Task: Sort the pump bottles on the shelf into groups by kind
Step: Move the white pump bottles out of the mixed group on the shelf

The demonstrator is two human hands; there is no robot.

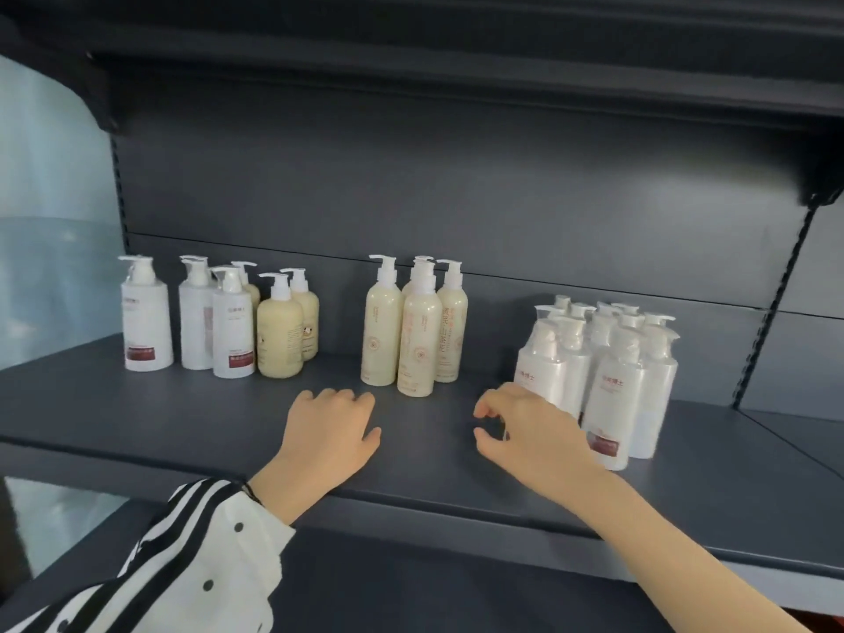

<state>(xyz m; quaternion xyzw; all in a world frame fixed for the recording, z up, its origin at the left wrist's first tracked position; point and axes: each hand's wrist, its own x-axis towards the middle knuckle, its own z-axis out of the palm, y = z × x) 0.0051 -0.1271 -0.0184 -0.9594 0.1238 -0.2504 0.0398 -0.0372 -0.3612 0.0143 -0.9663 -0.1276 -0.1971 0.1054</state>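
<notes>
Pump bottles stand on a dark grey shelf [137, 418]. At the left are three white bottles [146, 326] with red labels, mixed with three squat cream bottles [279, 338]. Several tall slim cream bottles [415, 344] stand in the middle. A dense cluster of white red-labelled bottles [612, 395] fills the right. My left hand [331, 431] rests on the shelf in front of the tall cream bottles, fingers loosely curled, holding nothing. My right hand [525, 427] hovers just left of the right cluster with fingers curled and empty.
The shelf's back panel [411, 198] rises behind the bottles and an upper shelf [456, 61] overhangs. A slotted upright [776, 303] bounds the bay on the right. Bare shelf surface lies between the groups and along the front edge.
</notes>
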